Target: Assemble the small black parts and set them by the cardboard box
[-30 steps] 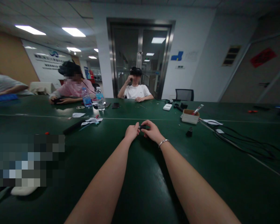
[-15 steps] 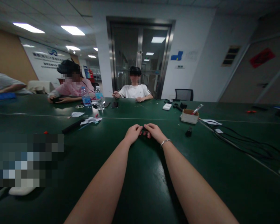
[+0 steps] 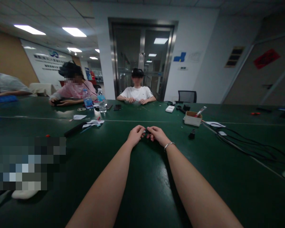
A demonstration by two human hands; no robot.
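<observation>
Above the dark green table (image 3: 147,177), my left hand (image 3: 135,135) and my right hand (image 3: 157,134) meet near the middle of the view. Between their fingertips is a small dark object (image 3: 147,131), too small to name, with a light, shiny bit at its left end. The fingers of both hands are closed on it in a pinch. My right wrist wears a silver bracelet (image 3: 169,145). To the right of my hands a small black item (image 3: 192,134) stands on the table.
Bottles (image 3: 101,100), papers (image 3: 93,123) and a black rod-like item (image 3: 74,129) lie left. At right are a small box (image 3: 193,118), a white device (image 3: 170,109) and black cables (image 3: 251,144). Several people sit around the table's far side.
A light, shiny bit now shows at my left fingertips; my hands have barely moved. The person opposite has brought both hands together low at the table. The person at far left has shifted.
</observation>
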